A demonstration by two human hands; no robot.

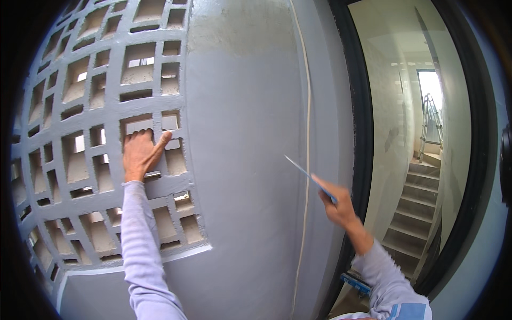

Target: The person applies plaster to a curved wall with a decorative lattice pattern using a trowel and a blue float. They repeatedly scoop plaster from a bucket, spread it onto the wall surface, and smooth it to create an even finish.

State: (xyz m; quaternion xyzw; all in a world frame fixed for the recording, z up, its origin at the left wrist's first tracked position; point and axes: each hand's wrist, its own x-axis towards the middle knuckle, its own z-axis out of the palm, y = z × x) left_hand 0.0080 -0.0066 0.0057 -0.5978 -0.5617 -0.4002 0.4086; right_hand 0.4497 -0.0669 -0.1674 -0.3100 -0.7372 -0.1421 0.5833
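Observation:
My left hand is at the grey lattice block wall. Its fingers hook into one of the openings, and the thumb reaches across the rib to the right. In my right hand is a putty knife, seen nearly edge-on, with a thin pale blade and blue at the grip. Its tip points up and left, in front of the smooth grey wall. Whether the blade touches the wall I cannot tell. Behind the knife, a white cable runs down the wall.
On the right, a dark door frame surrounds a view of stairs and a ladder. A blue box-like object sits low beside my right forearm. The wall's upper part has a rougher, browner patch. A pale ledge edges the lattice below.

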